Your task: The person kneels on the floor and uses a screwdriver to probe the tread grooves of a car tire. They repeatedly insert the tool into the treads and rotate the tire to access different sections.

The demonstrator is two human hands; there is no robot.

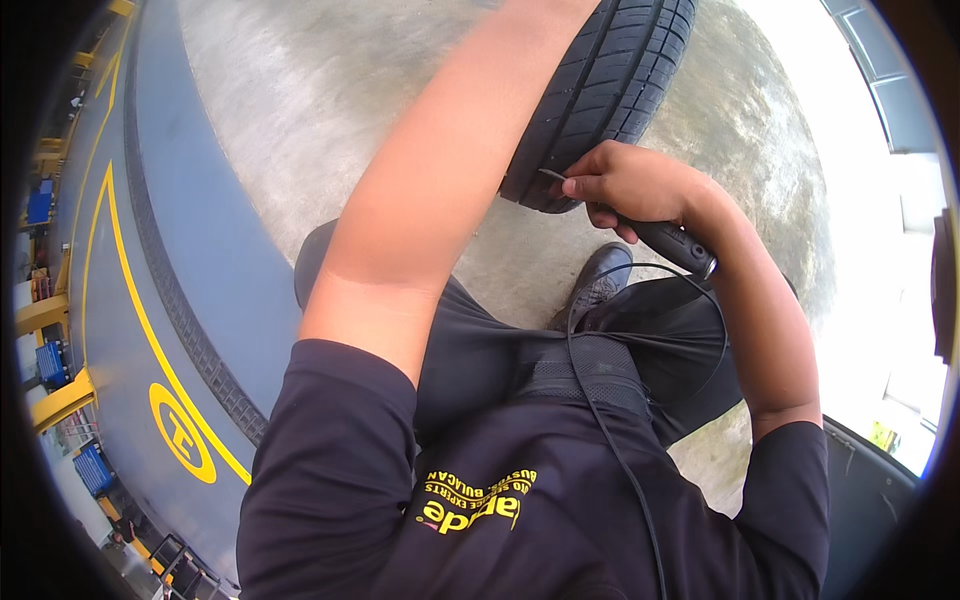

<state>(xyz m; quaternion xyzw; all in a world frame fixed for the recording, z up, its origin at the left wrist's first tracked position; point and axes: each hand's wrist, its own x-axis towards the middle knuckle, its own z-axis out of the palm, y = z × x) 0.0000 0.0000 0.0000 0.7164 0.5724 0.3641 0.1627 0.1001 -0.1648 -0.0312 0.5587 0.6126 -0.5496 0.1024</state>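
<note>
A black tyre [610,80] stands on the concrete in front of me, its grooved tread facing me. My right hand [640,185] is closed round a hand tool with a thick black handle [672,245]. A thin metal tip [552,175] sticks out past the thumb and lies against or just over the lower tread; contact is hard to tell. The tool's exact kind is unclear, since the fingers cover its middle. My left arm [430,180] stretches up past the tyre's left side, and its hand is beyond the upper edge.
Bare concrete floor [300,100] surrounds the tyre. Along the left runs a grey-blue surface with yellow lines [130,270], yellow metal parts [62,400] beyond it. A black cable [610,440] hangs over my shirt and lap. My dark shoe [600,285] is close below the tyre.
</note>
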